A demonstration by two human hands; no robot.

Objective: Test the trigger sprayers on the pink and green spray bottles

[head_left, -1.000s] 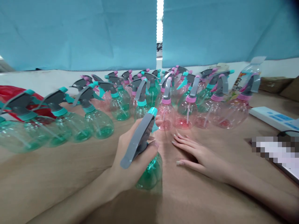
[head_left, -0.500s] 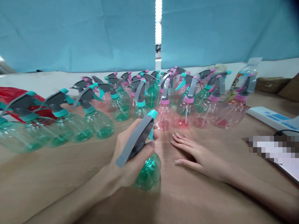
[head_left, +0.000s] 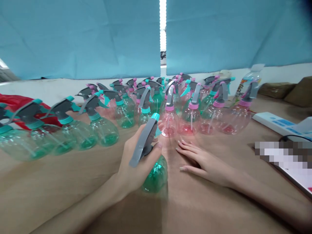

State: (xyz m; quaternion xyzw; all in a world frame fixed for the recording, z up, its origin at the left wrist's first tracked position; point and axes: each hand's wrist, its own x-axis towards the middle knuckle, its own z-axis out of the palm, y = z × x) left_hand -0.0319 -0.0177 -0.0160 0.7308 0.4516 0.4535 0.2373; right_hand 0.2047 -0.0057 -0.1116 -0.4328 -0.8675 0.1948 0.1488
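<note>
A green spray bottle (head_left: 156, 177) with a grey and turquoise trigger head is in my left hand (head_left: 134, 156). The fingers wrap round its neck just under the head, and some of them are hidden behind it. My right hand (head_left: 201, 159) lies palm down on the table (head_left: 195, 208) with its fingers stretched out, holding nothing. Just beyond its fingertips stand pink spray bottles, the closest being one with a pink collar (head_left: 169, 122) and another (head_left: 188, 122) beside it.
Several green spray bottles (head_left: 104, 131) line the left side, with more green and pink ones massed at the back. A red plastic bag (head_left: 24, 100) lies behind the left row. To the right are a labelled drink bottle (head_left: 250, 81), a white power strip (head_left: 280, 122) and brown packages (head_left: 276, 89).
My left hand and the green spray bottle sit slightly farther up, and the bottle's head is more upright. The right hand stays flat. The whole view has shifted a little.
</note>
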